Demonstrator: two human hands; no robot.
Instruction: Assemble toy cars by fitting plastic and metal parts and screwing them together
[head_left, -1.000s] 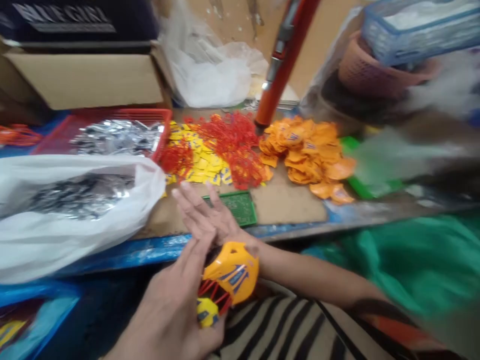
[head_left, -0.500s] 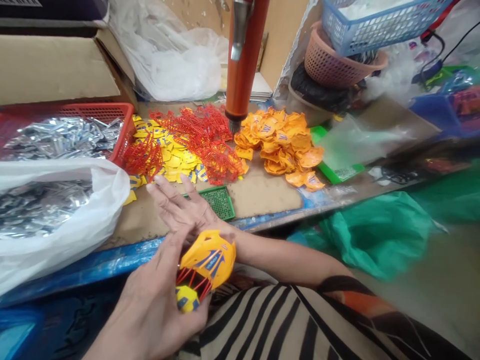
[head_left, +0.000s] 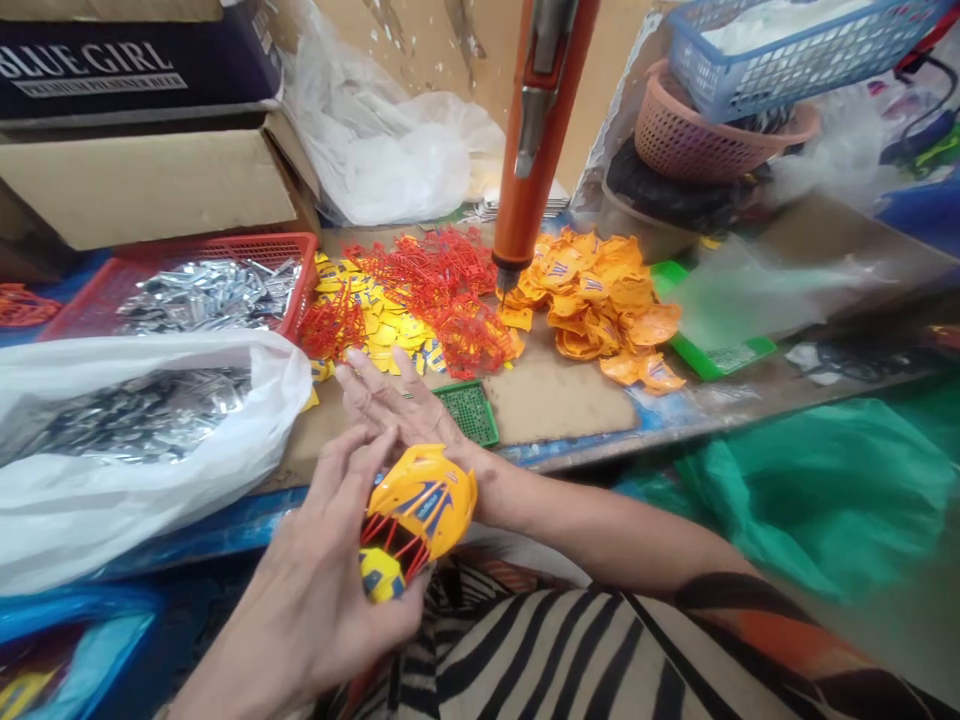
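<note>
My left hand (head_left: 330, 545) is closed around a toy car body (head_left: 427, 500) with an orange shell, red cage bars and a yellow panel with dark patches. The body is tilted in front of my lap. My right hand (head_left: 405, 405) reaches across behind it, back upward and fingers stretched apart, over the table edge. Its fingertips are nearest to the yellow panels (head_left: 386, 335) and red cage parts (head_left: 334, 325). Just right of it lies a green tray (head_left: 469, 410) of small metal pieces. Part of my right palm's underside is hidden.
An orange electric screwdriver (head_left: 529, 150) hangs upright over the table. Behind are a pile of red frames (head_left: 450, 270) and orange shells (head_left: 600, 290). At left stand a red basket (head_left: 307, 290) and a white bag (head_left: 247, 430) of shiny metal strips. A green bag (head_left: 817, 500) hangs at right.
The view has shifted, so the table's things appear further right and the carton's printed side shows more. My left hand keeps hold of the toy car body; my right hand stays stretched out.
</note>
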